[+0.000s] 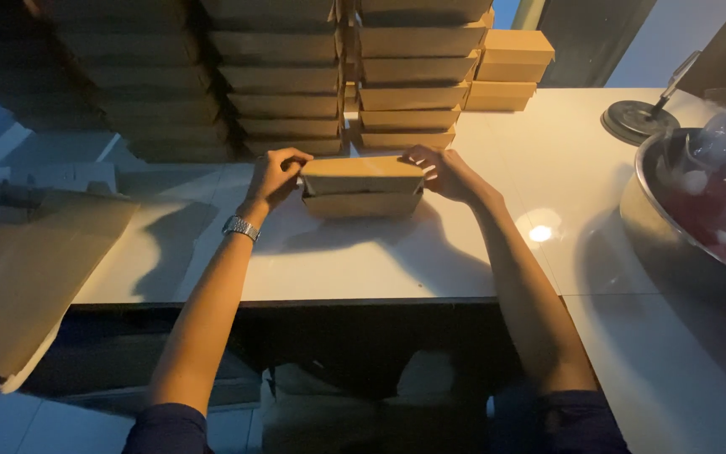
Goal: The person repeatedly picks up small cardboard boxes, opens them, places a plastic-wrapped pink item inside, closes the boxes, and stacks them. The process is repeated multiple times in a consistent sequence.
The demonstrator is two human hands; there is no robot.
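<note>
A brown cardboard food box [362, 187] with its lid down rests on the white counter [363, 261] in front of me. My left hand [275, 176] grips its left end, fingers curled over the lid's edge. My right hand [443, 172] holds the right end the same way. A metal watch [240, 227] is on my left wrist.
Tall stacks of identical brown boxes [287, 76] stand right behind the held box, with a shorter stack [510, 71] at the back right. A large metal bowl [674, 219] with clear bags sits on the right. A round metal lid [636, 120] lies behind it. Flat cardboard sheets [18, 269] lie at left.
</note>
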